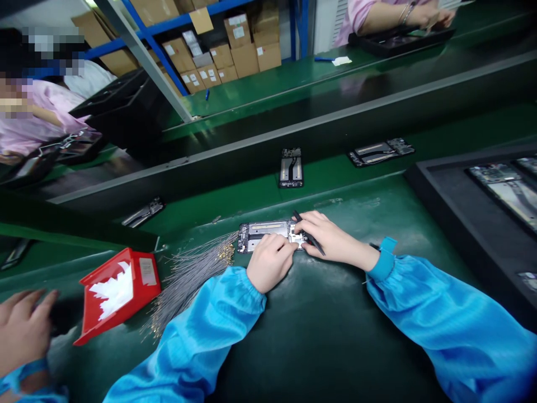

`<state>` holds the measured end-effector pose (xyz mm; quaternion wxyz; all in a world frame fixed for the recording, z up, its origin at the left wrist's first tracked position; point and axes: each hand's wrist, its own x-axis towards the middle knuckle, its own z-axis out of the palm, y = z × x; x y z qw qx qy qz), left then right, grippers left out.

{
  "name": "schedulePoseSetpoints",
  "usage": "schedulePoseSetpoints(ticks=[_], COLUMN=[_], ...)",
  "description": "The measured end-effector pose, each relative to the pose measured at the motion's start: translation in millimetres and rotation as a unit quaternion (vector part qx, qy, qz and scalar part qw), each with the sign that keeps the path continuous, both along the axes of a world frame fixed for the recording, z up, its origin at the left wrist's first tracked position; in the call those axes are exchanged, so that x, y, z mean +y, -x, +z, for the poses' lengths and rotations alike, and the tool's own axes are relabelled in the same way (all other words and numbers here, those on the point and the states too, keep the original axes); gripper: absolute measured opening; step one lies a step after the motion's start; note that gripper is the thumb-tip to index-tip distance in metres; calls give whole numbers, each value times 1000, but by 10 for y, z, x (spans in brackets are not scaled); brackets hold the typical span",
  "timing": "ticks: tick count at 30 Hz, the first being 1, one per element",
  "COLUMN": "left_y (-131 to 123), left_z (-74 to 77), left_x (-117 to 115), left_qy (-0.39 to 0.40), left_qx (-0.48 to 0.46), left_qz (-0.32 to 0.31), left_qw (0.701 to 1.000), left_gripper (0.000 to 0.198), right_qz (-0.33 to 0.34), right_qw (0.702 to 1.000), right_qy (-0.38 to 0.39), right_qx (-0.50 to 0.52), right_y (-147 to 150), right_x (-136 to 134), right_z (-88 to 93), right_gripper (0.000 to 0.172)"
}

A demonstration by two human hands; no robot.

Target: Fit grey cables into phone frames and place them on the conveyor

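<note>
An opened phone (267,228) lies flat on the green mat, its metal frame and boards showing. My left hand (271,260) rests over its near edge, fingers curled and pressed against it. At the phone's right end is my right hand (329,238), closed around a slim black tool (315,244) and touching the board area; whether the tool is tweezers or a spudger I cannot tell. Fingers partly hide that end. Just left of the phone spreads a bundle of thin grey cables (188,277) with gold-coloured ends.
A red bin (145,274) with white pieces stands left, near another person's hand (25,324). Other opened phones (291,168) lie along the far strip. A black tray (440,207) holding phones is at right. Beyond the divider, people in pink work near shelved boxes (245,59).
</note>
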<state>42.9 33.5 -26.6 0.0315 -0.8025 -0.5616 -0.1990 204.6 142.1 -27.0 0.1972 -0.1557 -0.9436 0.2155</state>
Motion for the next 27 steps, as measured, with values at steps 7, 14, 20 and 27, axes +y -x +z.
schedulePoseSetpoints(ticks=[7,14,20,27], left_y=[-14,-4,-34,-47], left_z=[-9,4,-1,-19], left_x=[-64,5,-62,-94], left_qy=[11,-15,-3,11], left_qx=[-25,-19,-23,-26], left_qz=[4,16,-15,-13], left_qw=[1000,1000,1000,1000], left_gripper=[20,20,21,21], right_qz=[16,13,14,14], right_qw=[1000,1000,1000,1000], right_qy=[16,-14,-11,5], right_qx=[-6,-7,-11,-20], right_y=[-31,-15,-12,-18], right_x=[47,34,21,33], right_z=[8,-32,-6,0], right_gripper=[28,25,25,26])
